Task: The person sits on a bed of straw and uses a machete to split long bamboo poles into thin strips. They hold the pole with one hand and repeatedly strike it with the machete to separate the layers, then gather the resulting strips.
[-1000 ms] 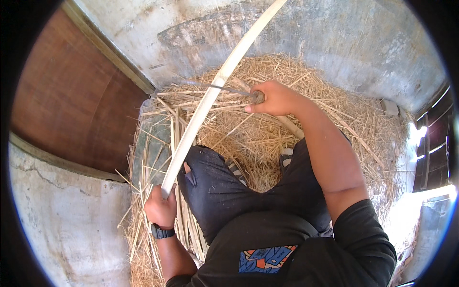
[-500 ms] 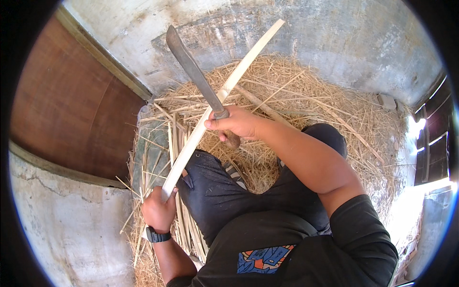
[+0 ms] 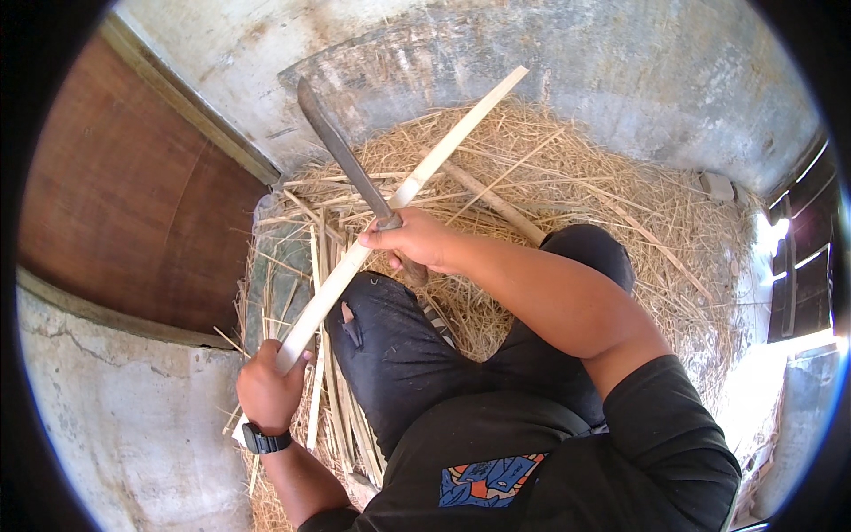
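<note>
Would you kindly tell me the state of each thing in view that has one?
Pale strip, held slantwise, far end free
Machete, unsheathed
Left hand, closed on the strip's lower end
Right hand, closed around the machete's handle
Watch, fastened
Dark trousers, torn on the left leg
Straw, loose, strewn about

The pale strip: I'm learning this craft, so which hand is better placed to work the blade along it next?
Probably the right hand: it grips the handle of the blade, overlapping the strip in view. The left hand holds the strip's near end.
</note>
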Demonstrator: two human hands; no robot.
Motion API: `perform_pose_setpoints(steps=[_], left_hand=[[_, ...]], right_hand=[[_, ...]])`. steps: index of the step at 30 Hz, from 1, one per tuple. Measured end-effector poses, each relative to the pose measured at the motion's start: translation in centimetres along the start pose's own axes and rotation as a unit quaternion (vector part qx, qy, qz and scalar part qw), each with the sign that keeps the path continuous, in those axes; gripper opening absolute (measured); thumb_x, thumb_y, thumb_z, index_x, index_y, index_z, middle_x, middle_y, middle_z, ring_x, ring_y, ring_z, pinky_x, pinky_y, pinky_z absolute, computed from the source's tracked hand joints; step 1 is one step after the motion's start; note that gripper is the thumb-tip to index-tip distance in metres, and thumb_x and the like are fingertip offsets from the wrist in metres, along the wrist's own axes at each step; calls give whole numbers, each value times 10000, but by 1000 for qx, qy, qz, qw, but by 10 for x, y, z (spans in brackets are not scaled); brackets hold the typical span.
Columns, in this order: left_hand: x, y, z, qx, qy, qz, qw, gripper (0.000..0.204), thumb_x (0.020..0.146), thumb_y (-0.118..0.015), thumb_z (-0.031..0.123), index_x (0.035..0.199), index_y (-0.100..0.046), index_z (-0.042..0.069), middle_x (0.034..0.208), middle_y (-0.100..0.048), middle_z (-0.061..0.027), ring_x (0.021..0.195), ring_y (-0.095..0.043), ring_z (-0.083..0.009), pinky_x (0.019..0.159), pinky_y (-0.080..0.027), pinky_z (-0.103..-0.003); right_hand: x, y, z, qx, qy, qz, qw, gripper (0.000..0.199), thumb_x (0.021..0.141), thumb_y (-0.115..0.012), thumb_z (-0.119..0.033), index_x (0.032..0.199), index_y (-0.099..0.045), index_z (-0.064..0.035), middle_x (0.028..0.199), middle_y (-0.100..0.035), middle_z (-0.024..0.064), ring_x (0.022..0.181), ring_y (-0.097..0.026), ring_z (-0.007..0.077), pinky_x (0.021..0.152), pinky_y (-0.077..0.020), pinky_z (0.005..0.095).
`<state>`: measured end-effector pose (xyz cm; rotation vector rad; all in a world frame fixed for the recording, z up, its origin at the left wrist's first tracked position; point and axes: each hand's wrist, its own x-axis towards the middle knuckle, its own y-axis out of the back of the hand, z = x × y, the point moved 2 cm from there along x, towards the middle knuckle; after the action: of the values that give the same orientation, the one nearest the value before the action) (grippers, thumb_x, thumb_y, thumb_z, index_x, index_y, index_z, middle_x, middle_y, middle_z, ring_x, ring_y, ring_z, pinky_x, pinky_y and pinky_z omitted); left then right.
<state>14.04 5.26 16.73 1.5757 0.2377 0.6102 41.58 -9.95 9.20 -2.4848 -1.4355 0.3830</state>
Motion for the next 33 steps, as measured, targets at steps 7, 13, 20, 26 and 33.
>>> perform_pose_setpoints(steps=[7,13,20,26,33], left_hand=[[-13,67,34,-17,-207,245,947,495,765,-868,365,1036,-616,36,1017,-646,-156,887,-632,-356,809,-497,-457],[-44,67,27,-216,-335,230,888,433,908,-750,420,963,-605,16,844,-628,-108,725,-635,-243,630,-483,-349],[-15,1,-14,-536,16,144,832,775,937,-494,723,1248,-529,14,1049,-633,-72,813,-642,-167,718,-501,-298],[3,19,0,-681,32,304,665,880,971,-283,775,1466,-393,56,1277,-568,-113,1147,-610,-283,919,-497,-386],[36,74,12,-666,-11,509,545,819,977,-333,744,1358,-462,31,1127,-581,-127,1029,-590,-293,892,-501,-436]], right_hand=[[16,-11,0,32,32,39,998,314,899,-777,-261,1020,-662,6,833,-639,65,571,-535,106,508,-451,277],[29,-16,-4,94,38,29,994,309,912,-765,-267,1020,-675,8,784,-613,45,597,-537,110,520,-444,279],[38,-34,-8,171,36,42,984,293,910,-768,-267,1014,-720,3,862,-678,68,596,-519,106,519,-439,265],[33,-43,-10,188,54,27,980,321,917,-760,-311,986,-726,0,870,-676,54,605,-536,112,534,-433,264],[33,-65,-4,208,47,-24,977,296,930,-740,-308,995,-725,-20,935,-690,68,649,-567,128,565,-443,273]])
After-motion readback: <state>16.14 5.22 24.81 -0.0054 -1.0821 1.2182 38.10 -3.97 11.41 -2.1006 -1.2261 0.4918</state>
